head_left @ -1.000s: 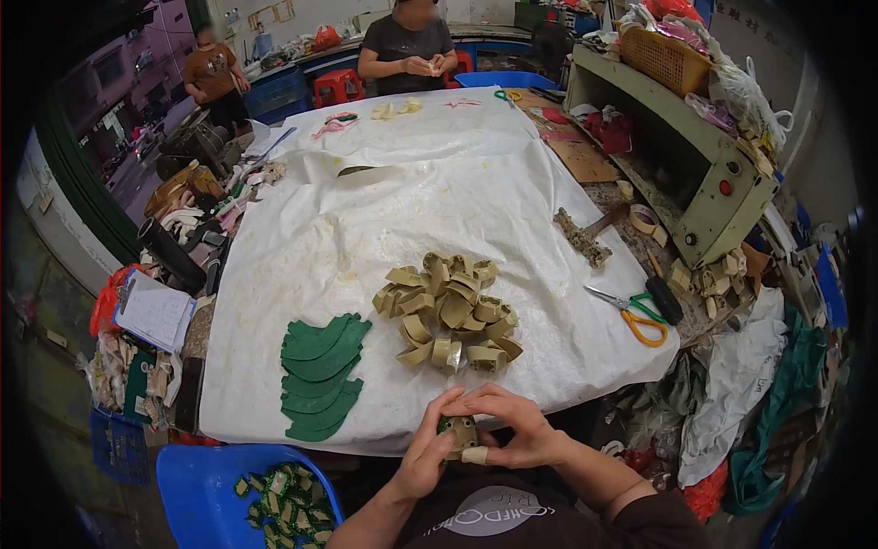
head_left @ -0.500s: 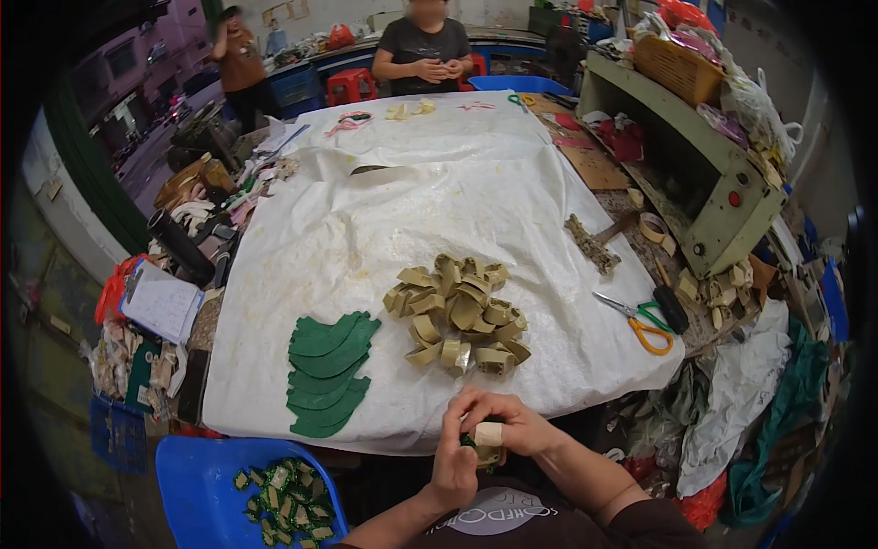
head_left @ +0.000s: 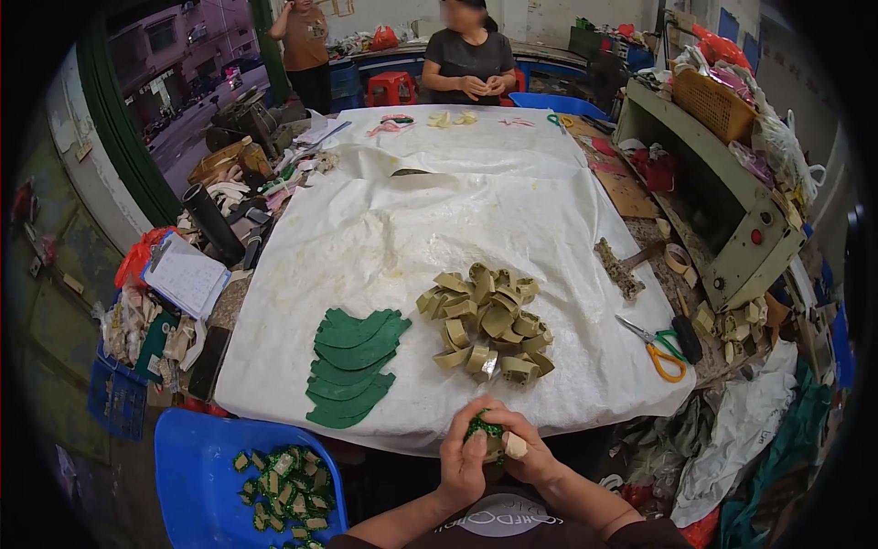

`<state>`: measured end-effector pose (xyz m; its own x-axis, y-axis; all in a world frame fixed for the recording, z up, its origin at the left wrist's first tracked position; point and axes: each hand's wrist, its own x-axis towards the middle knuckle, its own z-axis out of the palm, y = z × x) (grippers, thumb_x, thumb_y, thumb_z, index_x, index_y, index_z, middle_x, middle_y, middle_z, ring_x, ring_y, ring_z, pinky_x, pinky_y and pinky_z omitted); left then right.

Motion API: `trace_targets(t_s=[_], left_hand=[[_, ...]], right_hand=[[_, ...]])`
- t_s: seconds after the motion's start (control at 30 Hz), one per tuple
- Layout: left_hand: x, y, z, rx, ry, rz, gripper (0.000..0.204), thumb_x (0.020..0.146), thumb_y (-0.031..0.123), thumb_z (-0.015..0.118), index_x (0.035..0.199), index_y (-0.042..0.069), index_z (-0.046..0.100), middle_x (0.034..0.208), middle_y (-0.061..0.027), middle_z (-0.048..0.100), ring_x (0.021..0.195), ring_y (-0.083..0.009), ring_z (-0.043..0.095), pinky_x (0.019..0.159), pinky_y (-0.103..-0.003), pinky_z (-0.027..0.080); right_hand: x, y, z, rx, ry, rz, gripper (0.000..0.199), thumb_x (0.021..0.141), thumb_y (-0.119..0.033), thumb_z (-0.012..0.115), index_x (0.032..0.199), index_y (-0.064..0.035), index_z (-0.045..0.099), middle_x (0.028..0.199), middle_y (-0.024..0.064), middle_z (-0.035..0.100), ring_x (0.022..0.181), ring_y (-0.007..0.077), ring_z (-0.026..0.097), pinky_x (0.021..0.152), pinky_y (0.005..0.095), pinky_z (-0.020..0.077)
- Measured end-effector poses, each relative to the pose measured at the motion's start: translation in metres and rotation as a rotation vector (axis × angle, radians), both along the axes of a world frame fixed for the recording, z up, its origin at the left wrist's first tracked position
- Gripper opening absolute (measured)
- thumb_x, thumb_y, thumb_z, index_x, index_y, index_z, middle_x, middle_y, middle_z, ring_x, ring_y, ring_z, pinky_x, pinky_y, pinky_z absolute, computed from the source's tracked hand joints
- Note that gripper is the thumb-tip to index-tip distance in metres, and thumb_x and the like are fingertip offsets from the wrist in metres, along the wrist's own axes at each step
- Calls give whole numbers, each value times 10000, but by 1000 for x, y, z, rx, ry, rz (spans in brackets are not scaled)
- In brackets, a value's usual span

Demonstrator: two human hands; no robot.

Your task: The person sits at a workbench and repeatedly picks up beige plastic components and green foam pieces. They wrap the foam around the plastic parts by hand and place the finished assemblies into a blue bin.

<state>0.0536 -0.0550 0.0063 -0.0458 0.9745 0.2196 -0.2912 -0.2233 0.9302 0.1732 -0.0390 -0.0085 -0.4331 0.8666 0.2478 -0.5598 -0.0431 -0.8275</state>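
Note:
Near the table's front edge, my left hand [head_left: 462, 464] and my right hand [head_left: 529, 450] are closed together round a small tan piece with a green glittery covering [head_left: 483, 426]. Most of it is hidden by my fingers. Tan tape wraps the right thumb. Just beyond my hands lies a heap of hollow, curved tan pieces [head_left: 497, 320] that look like shoe heels. To its left, several curved green fabric cutouts [head_left: 355, 368] overlap in a fanned row. A blue tub [head_left: 171, 457] at the lower left holds several tan pieces covered in green glitter [head_left: 285, 485].
White sheeting [head_left: 357, 247] covers the table. Scissors [head_left: 660, 352] and a black-handled tool [head_left: 686, 339] lie on the right, by a green metal machine housing [head_left: 732, 265]. A clipboard [head_left: 187, 274] and black cylinder [head_left: 212, 222] sit left. Two people [head_left: 468, 59] are across the table.
My head view has turned left, so the scene sits farther right. My hands have shifted round the piece, and more green glitter shows. The person across has turned their head aside.

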Motion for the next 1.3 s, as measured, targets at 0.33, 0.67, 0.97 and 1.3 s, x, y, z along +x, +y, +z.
trace_targets(t_s=[0.33,0.67,0.97,1.3], left_hand=[[-5,8,-12,61,29,-36,520,956,307,366,1348,-23,271,1114,-118,497,941,-165,530,833,-295,431],[-25,21,-4,479,735,41,634,923,328,498,1305,-135,292,1076,-258,533,885,-368,559,835,-429,443],[-46,22,11,-38,389,-262,522,715,66,758,1165,-14,507,1009,-76,579,850,-131,573,739,-269,471],[-45,15,37,232,741,-228,554,668,20,755,1175,35,535,847,-98,523,669,-207,545,610,-297,464]], right_hand=[[-9,8,5,368,-384,-354,345,929,-183,475,1230,-18,498,1122,179,522,981,263,533,873,332,419],[27,33,39,404,-926,-166,329,813,-200,630,1074,-13,560,875,157,564,760,293,586,659,359,470],[32,32,2,115,-415,-181,255,894,-213,576,1041,-5,571,942,88,599,853,210,591,736,328,478],[39,40,11,169,-502,18,151,909,-170,574,901,-21,555,822,37,585,763,99,530,670,265,443]])
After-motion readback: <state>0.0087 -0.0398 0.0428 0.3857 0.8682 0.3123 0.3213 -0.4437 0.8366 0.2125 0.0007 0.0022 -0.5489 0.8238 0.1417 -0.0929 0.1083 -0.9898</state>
